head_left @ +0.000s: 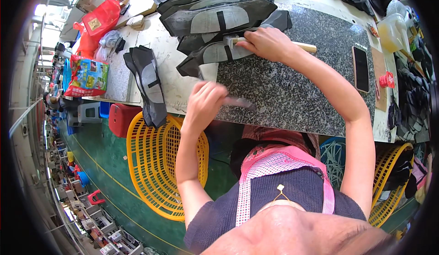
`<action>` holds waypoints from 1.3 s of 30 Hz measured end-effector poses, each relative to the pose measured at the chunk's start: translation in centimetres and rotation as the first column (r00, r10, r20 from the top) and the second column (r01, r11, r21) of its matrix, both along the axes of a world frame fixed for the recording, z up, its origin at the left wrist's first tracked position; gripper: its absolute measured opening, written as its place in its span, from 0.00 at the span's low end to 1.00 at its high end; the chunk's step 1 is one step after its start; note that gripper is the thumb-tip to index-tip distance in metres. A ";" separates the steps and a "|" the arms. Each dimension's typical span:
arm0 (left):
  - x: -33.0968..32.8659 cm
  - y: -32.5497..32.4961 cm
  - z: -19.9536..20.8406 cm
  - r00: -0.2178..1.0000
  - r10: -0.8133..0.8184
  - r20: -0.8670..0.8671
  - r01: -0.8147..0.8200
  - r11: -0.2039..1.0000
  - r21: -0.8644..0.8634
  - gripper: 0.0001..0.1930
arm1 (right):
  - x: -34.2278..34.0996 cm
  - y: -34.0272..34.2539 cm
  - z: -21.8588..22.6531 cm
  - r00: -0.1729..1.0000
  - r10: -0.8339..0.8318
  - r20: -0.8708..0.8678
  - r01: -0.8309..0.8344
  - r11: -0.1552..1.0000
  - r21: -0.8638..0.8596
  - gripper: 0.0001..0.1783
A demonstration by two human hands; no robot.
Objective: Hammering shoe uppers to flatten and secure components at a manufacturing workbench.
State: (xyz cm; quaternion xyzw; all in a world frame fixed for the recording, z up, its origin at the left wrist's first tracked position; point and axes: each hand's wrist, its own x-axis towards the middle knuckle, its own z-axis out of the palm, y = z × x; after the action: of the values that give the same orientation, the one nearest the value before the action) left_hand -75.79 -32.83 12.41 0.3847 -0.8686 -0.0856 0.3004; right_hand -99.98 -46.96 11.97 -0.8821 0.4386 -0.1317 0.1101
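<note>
My right hand (267, 44) is closed round a wooden-handled hammer (305, 47), gripping it close to its head, over a dark grey shaped piece (215, 54) with a lighter patch and a black strip. This piece lies partly on the speckled stone slab (292, 95), below a stack of similar pieces (217, 19). My left hand (206, 103), smeared by motion, is closed above the slab's near left corner. A thin blurred thing (241, 103) sticks out from it to the right; its kind cannot be made out.
More dark pieces (148, 79) hang over the table's front edge, above a yellow plastic basket (155, 163). A phone (361, 69) lies at the slab's right. Red bags (98, 24) stand far left; a translucent jug (393, 33) stands far right.
</note>
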 end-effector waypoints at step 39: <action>-23.4 -2.6 -5.2 0.910 -0.409 -0.066 0.376 0.748 0.547 0.05 | -20.2 26.8 -0.7 0.657 -0.719 0.227 0.376 0.574 0.728 0.15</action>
State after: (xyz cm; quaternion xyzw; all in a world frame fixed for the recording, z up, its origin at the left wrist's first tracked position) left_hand -99.16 -35.47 7.22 0.2654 -0.8768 -0.3802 0.1273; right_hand -120.19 -20.20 11.25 -0.5361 0.6716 -0.2315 0.4561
